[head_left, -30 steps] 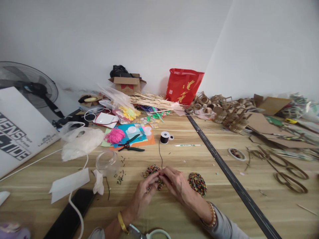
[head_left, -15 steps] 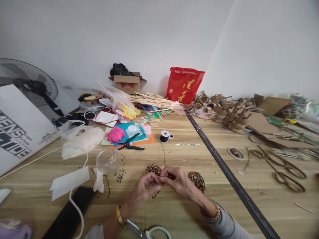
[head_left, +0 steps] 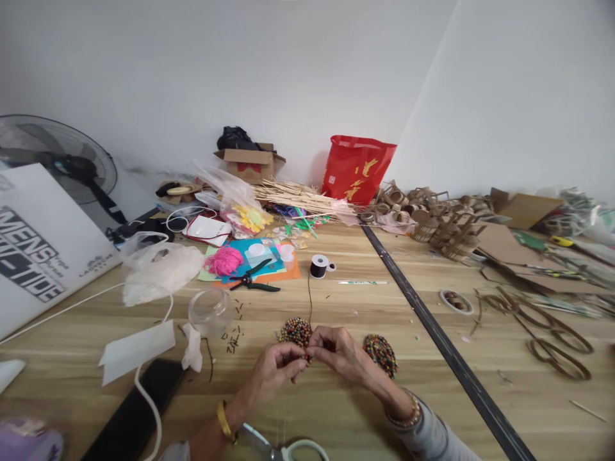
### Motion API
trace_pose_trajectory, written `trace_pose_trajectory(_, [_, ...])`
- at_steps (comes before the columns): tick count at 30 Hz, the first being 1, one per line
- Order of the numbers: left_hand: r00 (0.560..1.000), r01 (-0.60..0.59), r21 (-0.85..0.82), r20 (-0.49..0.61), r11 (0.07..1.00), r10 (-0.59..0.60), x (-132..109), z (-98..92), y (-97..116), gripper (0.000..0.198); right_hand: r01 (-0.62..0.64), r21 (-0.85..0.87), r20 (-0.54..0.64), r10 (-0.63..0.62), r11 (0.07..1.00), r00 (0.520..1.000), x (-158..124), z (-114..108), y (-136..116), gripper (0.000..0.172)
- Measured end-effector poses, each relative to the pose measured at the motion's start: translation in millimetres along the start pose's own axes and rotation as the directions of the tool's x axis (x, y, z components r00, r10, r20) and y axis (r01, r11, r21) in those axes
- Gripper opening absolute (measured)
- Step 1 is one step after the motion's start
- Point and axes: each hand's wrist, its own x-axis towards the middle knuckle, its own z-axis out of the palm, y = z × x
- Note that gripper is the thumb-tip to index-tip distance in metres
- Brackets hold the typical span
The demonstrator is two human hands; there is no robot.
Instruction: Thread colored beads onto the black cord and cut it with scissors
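My left hand (head_left: 273, 374) and my right hand (head_left: 343, 352) meet fingertip to fingertip low in the middle of the view, both pinched closed. A thin black cord (head_left: 310, 298) runs from a white-ended spool (head_left: 319, 267) down to my right fingers. Small beads show at my left fingertips, in front of a coil of multicoloured beads (head_left: 294, 331) that my hands partly cover. To the right of my right hand lies a second bead coil (head_left: 380, 354). Scissors with pale handles (head_left: 303, 443) rest below my hands, cut off by the frame.
Black pliers (head_left: 250, 280) and pink yarn (head_left: 223, 260) lie on coloured sheets. Near them stand a clear jar (head_left: 210, 308) and several cut cord bits (head_left: 233, 342). A dark phone-like slab (head_left: 139, 406) is left, a black strip (head_left: 423, 307) right. A red bag (head_left: 358, 169) stands behind.
My hands stay together in nearly the same place, with the fingers slightly shifted. Beads that hung below my left fingers no longer show. The cord from the spool now runs straighter.
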Motion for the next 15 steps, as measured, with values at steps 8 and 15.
trace_pose_trajectory(8, [0.996, 0.058, -0.007, -0.064, 0.998, -0.058, -6, -6.4, 9, 0.021, 0.065, -0.152, -0.020, -0.069, 0.986, 0.997, -1, 2, -1, 0.009])
trace_pose_trajectory(15, [0.987, 0.014, -0.045, -0.159, 0.999, -0.021, -5, -15.6, 11, 0.020, 0.169, -0.527, 0.012, -0.192, 0.833, 0.981, -24, 10, -30, 0.011])
